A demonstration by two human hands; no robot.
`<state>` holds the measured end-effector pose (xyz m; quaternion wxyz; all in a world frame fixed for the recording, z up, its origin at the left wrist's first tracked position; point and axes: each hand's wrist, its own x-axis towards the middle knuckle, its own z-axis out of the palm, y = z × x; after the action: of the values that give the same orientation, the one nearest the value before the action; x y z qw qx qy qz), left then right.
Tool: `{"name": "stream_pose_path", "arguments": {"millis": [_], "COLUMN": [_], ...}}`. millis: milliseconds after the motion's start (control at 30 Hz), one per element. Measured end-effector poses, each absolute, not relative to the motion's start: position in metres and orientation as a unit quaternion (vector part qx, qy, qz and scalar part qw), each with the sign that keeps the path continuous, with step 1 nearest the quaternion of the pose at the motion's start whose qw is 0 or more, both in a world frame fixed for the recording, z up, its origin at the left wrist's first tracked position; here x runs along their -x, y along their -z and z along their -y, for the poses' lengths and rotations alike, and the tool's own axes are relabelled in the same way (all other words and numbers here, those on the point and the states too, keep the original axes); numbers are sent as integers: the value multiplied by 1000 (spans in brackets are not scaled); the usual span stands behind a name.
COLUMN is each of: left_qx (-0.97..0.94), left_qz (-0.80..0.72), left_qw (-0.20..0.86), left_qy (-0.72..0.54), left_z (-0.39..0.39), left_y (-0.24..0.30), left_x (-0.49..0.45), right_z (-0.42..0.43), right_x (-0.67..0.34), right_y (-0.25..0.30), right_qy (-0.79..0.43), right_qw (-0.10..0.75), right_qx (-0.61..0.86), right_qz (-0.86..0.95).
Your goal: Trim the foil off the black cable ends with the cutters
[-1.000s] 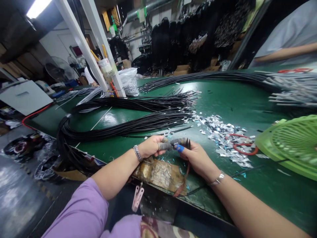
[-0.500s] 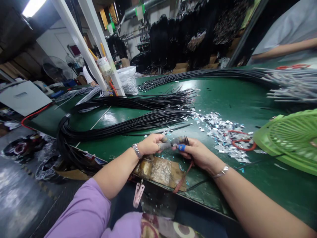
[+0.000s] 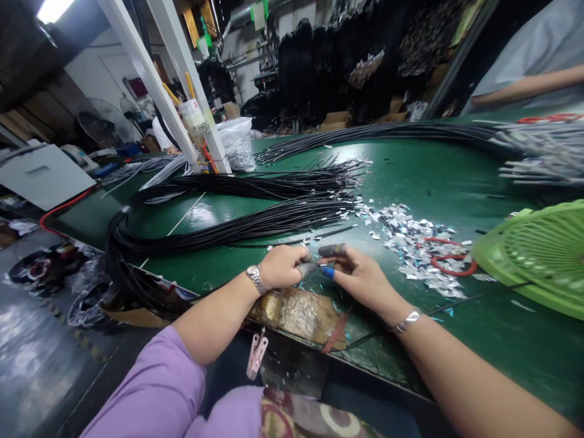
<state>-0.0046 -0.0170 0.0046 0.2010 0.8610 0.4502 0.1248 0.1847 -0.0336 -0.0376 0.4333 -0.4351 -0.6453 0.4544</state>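
My left hand (image 3: 285, 266), its thumb and a finger wrapped in grey tape, is closed in a pinch over the near edge of the table. A thin dark cable end (image 3: 321, 265) shows between the two hands; most of it is hidden by the fingers. My right hand (image 3: 365, 277) meets it from the right, with blue tape on the thumb and a grey-wrapped forefinger lifted away. The thumb and another finger close at the cable end. Below the hands lies a brown tape-covered board (image 3: 301, 313) with a red strip (image 3: 336, 333) at its right.
Bundles of black cables (image 3: 228, 230) lie across the green table (image 3: 410, 173). White foil scraps (image 3: 410, 243) and red-handled scissors (image 3: 449, 263) lie beyond my right hand, near a green fan (image 3: 538, 255). A pink clothespin (image 3: 257, 357) hangs at the table edge. Another person's arm (image 3: 529, 88) is at upper right.
My right forefinger has lifted and the right hand has opened somewhat. The dark pointed tool that stuck up from that hand no longer shows. My left hand has shifted slightly right.
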Motion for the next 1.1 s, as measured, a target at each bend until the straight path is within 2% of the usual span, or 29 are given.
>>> {"name": "stream_pose_path", "arguments": {"millis": [300,633,867,1100], "left_qx": [-892,-915,-905,-865], "left_qz": [-433,-378,-380,-405], "left_qw": [116,143,183,277], "left_qy": [-65,-7,-56,-109], "left_z": [20,21,19,14], "left_y": [-7,-12,-6,-3], "left_x": [3,1,4,7], "right_z": [36,41,36,36], "right_x": [-183,-180,-180,-194], "right_y": [32,25,22,13], "right_qy": [-444,-430,-506,-581], "right_qw": [426,389,477,352], "right_qx": [445,457,492,511], "right_qz": [650,674,524,526]}}
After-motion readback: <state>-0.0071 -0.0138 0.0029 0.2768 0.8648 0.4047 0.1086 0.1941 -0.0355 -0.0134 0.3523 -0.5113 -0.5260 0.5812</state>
